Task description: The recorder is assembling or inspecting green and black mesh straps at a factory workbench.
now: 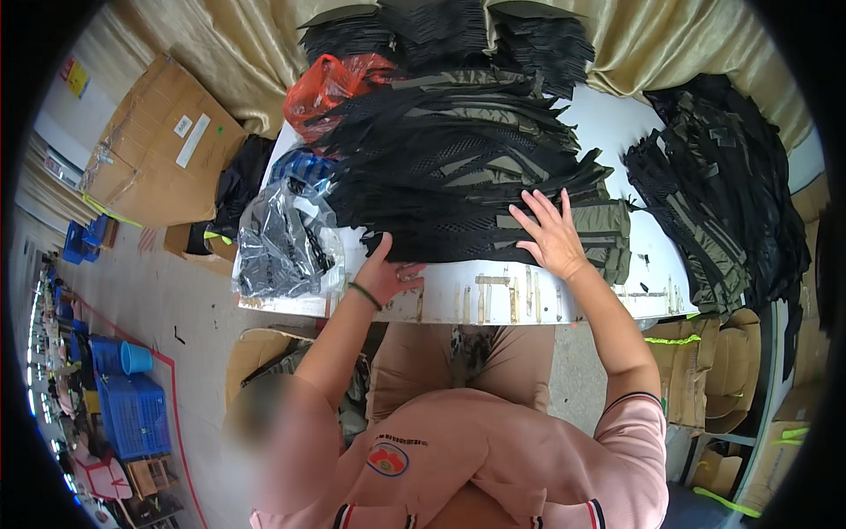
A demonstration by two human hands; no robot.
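A thick spread of black mesh and olive-grey fabric pieces (441,207) covers the middle of the white table. My right hand (553,240) lies on the near right part of these pieces, its fingers spread flat. At their near left corner is my left hand (386,278), thumb up along the cloth edge and fingers stretched apart over the table's front. It grips nothing that I can see. Close to its left sits a clear plastic bag (286,242) with grey and black material inside.
Stacks of black cut pieces (432,33) stand at the table's back, near a red plastic bag (330,88). Dark garments (727,176) are heaped at the right. A large cardboard box (163,145) stands left of the white table (612,123), and blue crates (132,410) are on the floor.
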